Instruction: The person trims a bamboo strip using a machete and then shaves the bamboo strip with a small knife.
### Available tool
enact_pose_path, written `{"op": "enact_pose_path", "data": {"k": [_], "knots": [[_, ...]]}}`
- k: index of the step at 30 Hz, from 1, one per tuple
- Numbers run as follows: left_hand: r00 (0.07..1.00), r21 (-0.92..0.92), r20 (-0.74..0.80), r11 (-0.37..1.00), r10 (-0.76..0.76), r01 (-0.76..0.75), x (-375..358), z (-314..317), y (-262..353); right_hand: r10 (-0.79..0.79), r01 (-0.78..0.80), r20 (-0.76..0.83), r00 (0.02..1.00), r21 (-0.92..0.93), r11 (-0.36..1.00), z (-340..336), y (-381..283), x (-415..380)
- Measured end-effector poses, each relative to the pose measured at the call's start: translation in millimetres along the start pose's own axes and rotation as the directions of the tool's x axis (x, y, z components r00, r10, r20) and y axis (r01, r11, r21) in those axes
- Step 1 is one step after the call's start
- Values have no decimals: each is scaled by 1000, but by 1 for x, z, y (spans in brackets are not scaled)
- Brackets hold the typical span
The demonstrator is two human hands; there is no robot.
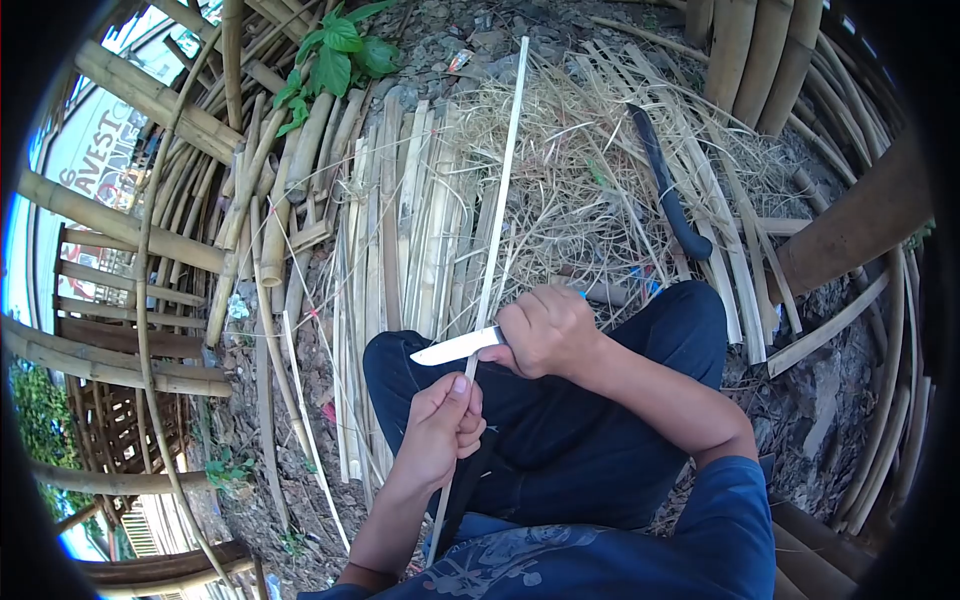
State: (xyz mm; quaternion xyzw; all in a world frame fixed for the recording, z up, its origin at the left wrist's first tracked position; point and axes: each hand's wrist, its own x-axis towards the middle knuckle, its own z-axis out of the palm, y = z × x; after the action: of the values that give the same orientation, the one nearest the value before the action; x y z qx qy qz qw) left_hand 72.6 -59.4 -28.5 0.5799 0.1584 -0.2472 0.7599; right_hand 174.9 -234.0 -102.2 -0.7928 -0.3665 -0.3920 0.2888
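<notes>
My left hand is closed around a long, thin bamboo strip, thumb pressed near the top of the grip. The strip runs from my lap away over the pile of shavings. In my right hand is a knife, its handle mostly hidden by my fingers. The blade points left and lies across the strip, just above my left thumb; whether it cuts in cannot be made out. My right thumb sits by the strip, under the base of the blade.
Bamboo shavings cover the ground ahead. A dark machete-like tool lies on them at right. Split bamboo slats lie side by side at left. Bamboo poles form a frame at left, and a thick post stands at right.
</notes>
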Motion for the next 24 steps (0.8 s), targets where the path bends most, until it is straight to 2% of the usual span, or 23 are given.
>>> {"op": "enact_pose_path", "data": {"k": [2, 3, 4, 5, 7, 8, 11, 13, 17, 19, 22, 23, 24], "knots": [[1000, -20, 20, 1000, -6, 7, -2, 0, 0, -18, 18, -18, 1000, -11, 1000, -1, 10, 3], [998, -40, 48, 998, -48, 49, -6, 0, -1, 231, -232, -18, 973, -88, 969, -2, 18, 6], [993, -63, 76, 994, -88, 93, -11, 0, -3, 463, -462, -34, 886, -161, 872, -3, 29, 10], [993, -63, 80, 994, -88, 94, -17, -2, -9, 463, -462, -34, 886, -165, 871, -8, 47, 11], [973, -83, 141, 977, -185, 198, -27, -9, -19, 467, -473, -71, 881, -130, 872, -21, 81, 9], [971, -82, 148, 977, -185, 199, -25, -9, -19, 468, -473, -73, 881, -137, 870, -19, 77, 7], [983, -128, 84, 976, -166, 176, -20, -11, -14, 472, -479, 86, 877, 101, 872, 0, 30, -2], [984, -161, 88, 973, -156, 168, -12, -13, -4, 261, -283, 126, 957, 212, 935, 4, -6, -6], [980, -180, 101, 966, -169, 185, -6, -14, 3, 157, -188, 129, 979, 278, 942, 0, -36, -8], [976, -178, 117, 963, -185, 204, -5, -11, 2, 19, -33, 66, 998, 216, 976, 0, -24, -8], [987, -155, 67, 976, -147, 156, -9, -6, 5, 20, -28, 61, 998, 131, 991, 2, -14, -8], [988, -159, 75, 977, -134, 145, -11, -8, 5, 133, -138, 56, 989, 77, 987, 4, -6, -7], [989, -164, 82, 977, -122, 134, -14, -10, 5, 320, -323, 83, 944, 28, 946, 6, 10, -5]]}}
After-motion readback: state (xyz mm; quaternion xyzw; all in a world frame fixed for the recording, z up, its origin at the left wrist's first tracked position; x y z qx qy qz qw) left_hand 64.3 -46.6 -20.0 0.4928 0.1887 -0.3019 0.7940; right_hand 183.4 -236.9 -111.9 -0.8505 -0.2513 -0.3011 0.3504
